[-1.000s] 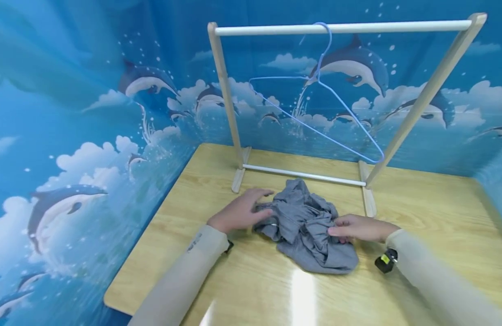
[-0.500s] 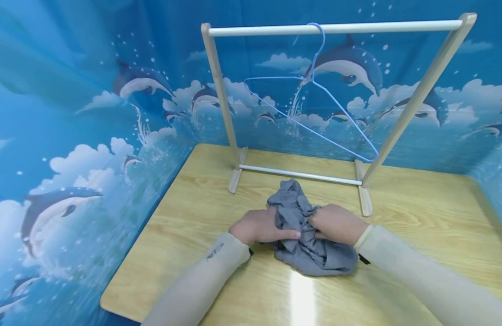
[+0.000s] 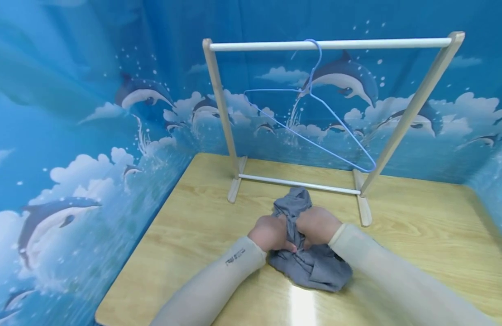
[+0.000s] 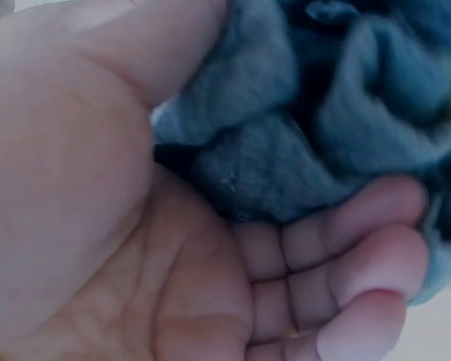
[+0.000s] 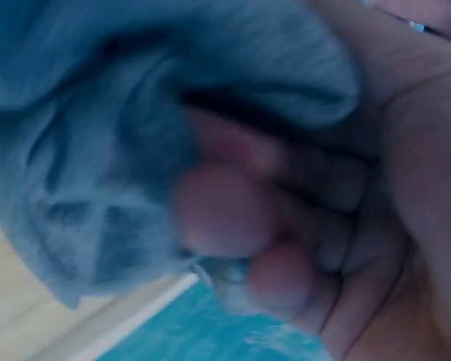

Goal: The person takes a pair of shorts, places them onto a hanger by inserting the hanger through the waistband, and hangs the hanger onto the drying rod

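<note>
Gripping the grey cloth [image 3: 322, 274] between them, the left hand [image 3: 270, 232] and right hand [image 3: 318, 225] lie close together over its middle. The head view gives mainly the backs of the hands. The left wrist view adds the left palm, with the thumb on one side of the folds and the fingers bent along the other. The right wrist view adds the right fingertips, curled against the bunched fabric. Both grips are judged as grasping cloth.

The cloth lies crumpled on a wood-grain table [image 3: 202, 194], its far end just short of a rack's [image 3: 412, 112] lower bar [image 3: 303, 184]. A bright glare [image 3: 302, 305] marks the near tabletop. From the upper rail [image 3: 255, 46] hangs a blue hanger [image 3: 336, 117], well apart from the hands. Walls behind and to the left carry a blue sheet [image 3: 173, 40] printed with dolphins and clouds.

Several fingers are hidden by cloth in the head view. The right wrist view is dark and blurred. Both sleeves are cut off by the lower frame edge; the dark lettering on the left sleeve [image 3: 218, 280] is illegible.
</note>
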`<action>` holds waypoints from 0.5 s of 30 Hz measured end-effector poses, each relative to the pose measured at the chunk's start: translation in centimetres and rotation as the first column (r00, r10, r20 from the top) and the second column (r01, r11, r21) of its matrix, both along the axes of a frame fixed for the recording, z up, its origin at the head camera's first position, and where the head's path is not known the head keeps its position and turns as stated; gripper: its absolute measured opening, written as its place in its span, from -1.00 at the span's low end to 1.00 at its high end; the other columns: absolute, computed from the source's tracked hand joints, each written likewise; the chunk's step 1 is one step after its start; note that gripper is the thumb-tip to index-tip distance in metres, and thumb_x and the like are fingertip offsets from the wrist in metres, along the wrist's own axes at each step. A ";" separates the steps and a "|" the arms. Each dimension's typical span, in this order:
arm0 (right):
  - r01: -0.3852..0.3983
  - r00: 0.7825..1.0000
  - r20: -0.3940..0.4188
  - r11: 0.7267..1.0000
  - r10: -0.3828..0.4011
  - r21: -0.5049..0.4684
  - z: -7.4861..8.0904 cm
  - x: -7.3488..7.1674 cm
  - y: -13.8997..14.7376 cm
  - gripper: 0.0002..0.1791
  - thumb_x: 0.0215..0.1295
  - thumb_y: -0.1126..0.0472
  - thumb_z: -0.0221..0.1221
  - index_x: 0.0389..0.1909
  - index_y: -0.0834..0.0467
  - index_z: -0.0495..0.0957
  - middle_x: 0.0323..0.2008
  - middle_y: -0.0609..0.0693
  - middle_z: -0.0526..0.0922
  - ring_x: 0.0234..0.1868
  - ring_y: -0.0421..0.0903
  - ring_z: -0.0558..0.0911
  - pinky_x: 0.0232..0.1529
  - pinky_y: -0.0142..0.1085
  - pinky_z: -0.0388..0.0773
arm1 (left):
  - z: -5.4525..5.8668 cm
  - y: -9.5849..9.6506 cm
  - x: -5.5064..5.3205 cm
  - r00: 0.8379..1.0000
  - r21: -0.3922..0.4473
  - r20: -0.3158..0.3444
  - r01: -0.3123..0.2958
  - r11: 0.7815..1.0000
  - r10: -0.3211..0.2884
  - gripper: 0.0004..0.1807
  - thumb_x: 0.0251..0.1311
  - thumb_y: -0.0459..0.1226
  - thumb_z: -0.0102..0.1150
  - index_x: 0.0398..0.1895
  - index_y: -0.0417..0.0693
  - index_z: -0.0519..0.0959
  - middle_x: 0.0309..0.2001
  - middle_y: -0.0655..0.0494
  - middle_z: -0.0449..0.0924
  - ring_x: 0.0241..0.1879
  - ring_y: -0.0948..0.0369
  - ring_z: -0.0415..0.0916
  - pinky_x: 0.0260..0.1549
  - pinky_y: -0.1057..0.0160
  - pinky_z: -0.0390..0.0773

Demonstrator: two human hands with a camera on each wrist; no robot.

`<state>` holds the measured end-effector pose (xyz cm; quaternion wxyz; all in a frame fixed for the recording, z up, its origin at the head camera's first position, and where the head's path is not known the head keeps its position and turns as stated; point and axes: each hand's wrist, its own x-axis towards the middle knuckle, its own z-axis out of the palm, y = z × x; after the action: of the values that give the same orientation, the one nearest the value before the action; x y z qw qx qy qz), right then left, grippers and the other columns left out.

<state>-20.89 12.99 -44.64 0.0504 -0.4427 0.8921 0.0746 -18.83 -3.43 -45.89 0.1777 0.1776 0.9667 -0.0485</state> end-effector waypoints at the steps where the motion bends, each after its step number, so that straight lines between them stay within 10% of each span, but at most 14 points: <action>1: 0.009 1.000 0.025 1.000 -0.008 -0.019 -0.2 -0.2 0.2 -0.53 -0.20 -0.13 0.62 -0.75 -0.03 0.51 -0.66 -0.17 0.50 -0.63 -0.21 0.42 -0.48 -0.20 0.57 | 0.0 0.0 -0.1 1.000 0.005 -0.018 0.019 1.000 -0.018 0.12 -0.03 0.47 0.31 0.36 -0.19 0.43 -0.10 0.00 0.74 -0.25 0.16 0.69 -0.25 0.21 0.66; 9: 0.071 0.984 0.176 0.974 -0.033 -0.214 -2.1 -0.2 2.2 -0.29 0.00 -0.31 0.49 -0.84 -0.14 0.16 -0.77 -0.34 0.08 -0.72 -0.33 0.12 -0.64 -0.36 0.24 | -0.7 -0.7 -1.7 0.987 0.083 -0.071 0.151 0.985 -0.145 0.11 -0.14 0.38 0.48 0.43 -0.06 0.43 -0.09 0.02 0.76 -0.13 0.17 0.72 -0.16 0.20 0.66; 15: 0.022 0.997 0.077 0.968 -0.003 -0.249 -2.4 0.8 2.6 -0.34 0.10 -0.33 0.41 -0.81 -0.12 0.22 -0.76 -0.32 0.16 -0.70 -0.31 0.20 -0.62 -0.28 0.34 | -2.1 -3.7 -2.5 0.986 0.393 0.161 -0.032 0.919 -0.034 0.24 -0.11 0.42 0.44 0.61 0.10 0.19 0.40 0.06 0.49 0.30 0.10 0.51 0.21 0.09 0.53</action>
<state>-20.12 15.62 -47.08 0.0288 -0.4424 0.8946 -0.0553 -21.35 -7.15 -47.95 0.2176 0.2136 0.9385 0.1618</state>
